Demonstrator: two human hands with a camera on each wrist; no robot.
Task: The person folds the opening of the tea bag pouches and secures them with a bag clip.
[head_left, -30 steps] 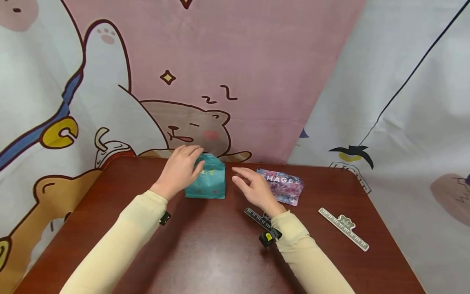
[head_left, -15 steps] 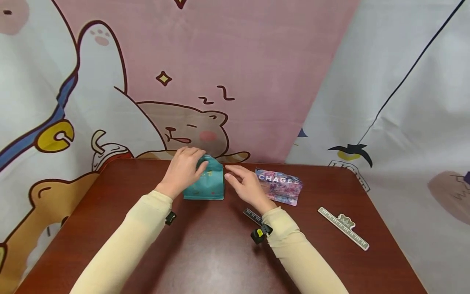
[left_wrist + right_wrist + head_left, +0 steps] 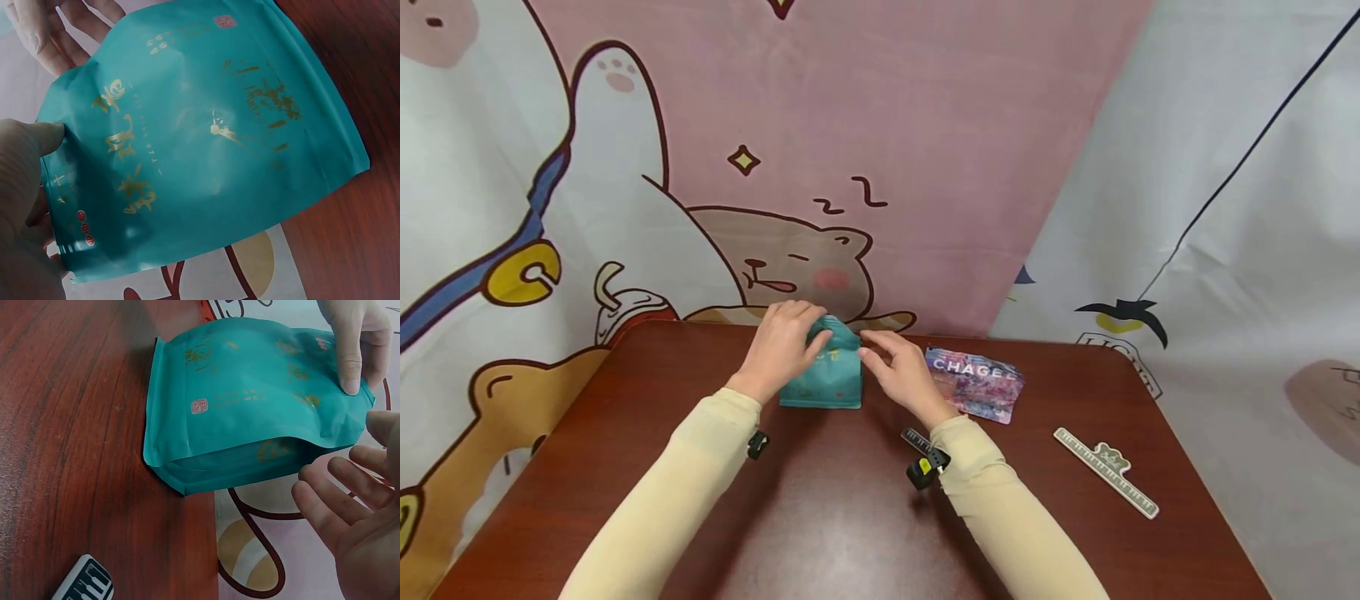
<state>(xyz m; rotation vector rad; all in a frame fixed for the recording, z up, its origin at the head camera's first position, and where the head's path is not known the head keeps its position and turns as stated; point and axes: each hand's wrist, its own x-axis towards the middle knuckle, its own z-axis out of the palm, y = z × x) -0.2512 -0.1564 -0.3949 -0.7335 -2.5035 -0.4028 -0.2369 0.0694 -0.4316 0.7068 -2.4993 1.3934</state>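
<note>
A teal foil pouch [image 3: 831, 379] with gold lettering stands tilted at the far edge of the brown table [image 3: 850, 517]. My left hand [image 3: 808, 329] grips its upper left part. The thumb [image 3: 31, 144] presses the front of the pouch [image 3: 206, 144] and the fingers are curled behind it. The same thumb [image 3: 353, 356] shows at the pouch's [image 3: 250, 406] top in the right wrist view. My right hand [image 3: 871, 348] is open beside the pouch's top right corner. Its spread fingers [image 3: 331, 500] are a small gap away from the pouch.
A colourful pouch [image 3: 976, 383] printed CHAGEE lies to the right of my right hand. A pale ruler-shaped clip [image 3: 1105, 471] lies further right, and a dark one [image 3: 916, 437] is partly under my right wrist. A cartoon cloth [image 3: 820, 167] hangs behind the table.
My right hand has moved left, up to the teal pouch's top right corner. My left hand has kept its hold on the pouch.
</note>
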